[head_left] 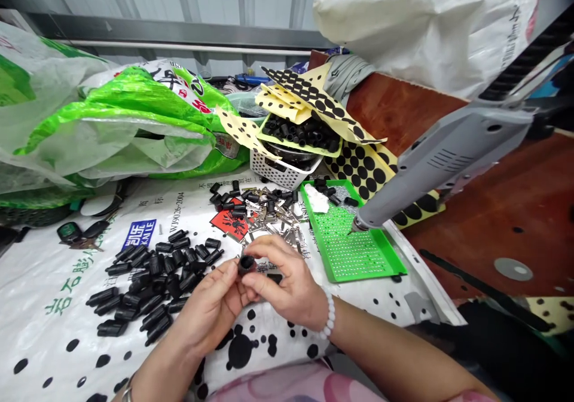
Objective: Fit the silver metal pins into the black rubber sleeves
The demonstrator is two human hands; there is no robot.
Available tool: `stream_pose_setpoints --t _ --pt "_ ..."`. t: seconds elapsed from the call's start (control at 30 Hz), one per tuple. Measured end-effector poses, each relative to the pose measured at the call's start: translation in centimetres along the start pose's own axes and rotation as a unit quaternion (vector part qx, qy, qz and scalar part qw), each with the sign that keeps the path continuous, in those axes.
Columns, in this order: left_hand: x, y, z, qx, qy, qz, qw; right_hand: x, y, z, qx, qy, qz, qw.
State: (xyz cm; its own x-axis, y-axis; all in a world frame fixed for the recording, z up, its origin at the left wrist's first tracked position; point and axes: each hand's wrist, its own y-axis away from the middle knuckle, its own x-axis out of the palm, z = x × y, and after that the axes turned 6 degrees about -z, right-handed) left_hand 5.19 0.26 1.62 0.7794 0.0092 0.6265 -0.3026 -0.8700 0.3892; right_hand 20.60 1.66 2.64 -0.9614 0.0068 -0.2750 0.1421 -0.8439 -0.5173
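A short black hollow plastic cap (246,264) is pinched between the fingertips of both hands, its round opening tilted up towards me. My left hand (216,302) is closed on its left side. From the right, my right hand (290,282) closes thumb and fingers around it. To the left of my hands lies a loose heap of similar black caps (156,264). Just beyond my fingertips are scattered small flat metal pieces (280,225), mixed with more black caps. Whether anything sits inside the held cap, I cannot tell.
A green perforated tray (332,264) holds small screws at right, with a grey electric screwdriver (421,157) over it. Behind stand a white basket (282,173) and yellow sheets of black dots (359,171). Green-and-white bags (147,109) fill the back left; keys (83,243) lie at left.
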Motion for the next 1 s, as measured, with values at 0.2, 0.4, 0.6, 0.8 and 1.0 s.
stream_pose_setpoints --t 0.2,0.4,0.6,0.8,1.0 --pt "0.0 0.2 -1.0 0.12 -0.223 -0.099 0.962 -0.2 -0.2 0.1 -0.036 0.059 -0.007 0.998" --pt "0.5 1.0 -2.7 0.336 -0.422 -0.144 0.83 0.1 -0.1 -0.1 -0.086 0.151 0.032 0.984" --pt "0.3 0.9 -3.4 0.359 -0.527 -0.089 0.765 0.1 0.1 -0.4 -0.078 0.171 0.057 0.981" --pt "-0.6 1.2 -3.5 0.376 -0.553 -0.101 0.737 0.0 0.2 -0.5 -0.08 0.167 0.053 0.981" --pt "-1.4 1.0 -2.5 0.374 -0.599 -0.107 0.7 0.4 0.5 -0.9 -0.125 0.17 0.026 0.977"
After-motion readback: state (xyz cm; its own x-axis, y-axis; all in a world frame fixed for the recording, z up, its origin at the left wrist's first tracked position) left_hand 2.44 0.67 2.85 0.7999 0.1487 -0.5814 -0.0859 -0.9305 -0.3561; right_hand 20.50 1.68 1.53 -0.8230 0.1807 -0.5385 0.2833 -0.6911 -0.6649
